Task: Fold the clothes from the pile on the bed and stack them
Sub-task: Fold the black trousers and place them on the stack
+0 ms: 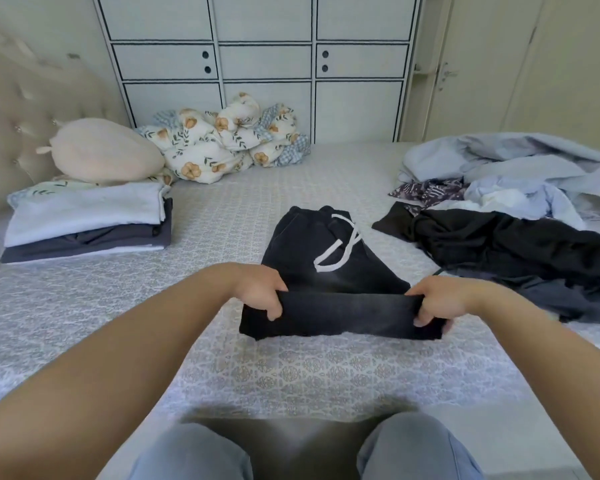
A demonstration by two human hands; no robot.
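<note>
On the bed (222,358), the dark pants (326,258) lie centred, between the folded stack (84,220) at far left and the unfolded pile (516,216) at right. The near fold is best carried evenly toward the waistband, edges kept aligned. Its left corner is gripped by the left hand (262,289), its right corner by the right hand (440,299), fingers curled round the cloth.

Both forearms are bare from the edge of the view down to the wrists, with no sleeve showing on either. The left hand (260,292) and the right hand (440,299) wear no gloves; no rings, watch or bands show. At the bottom edge, two knees in light grey-blue soft fabric trousers (194,452) show, blurred.
</note>
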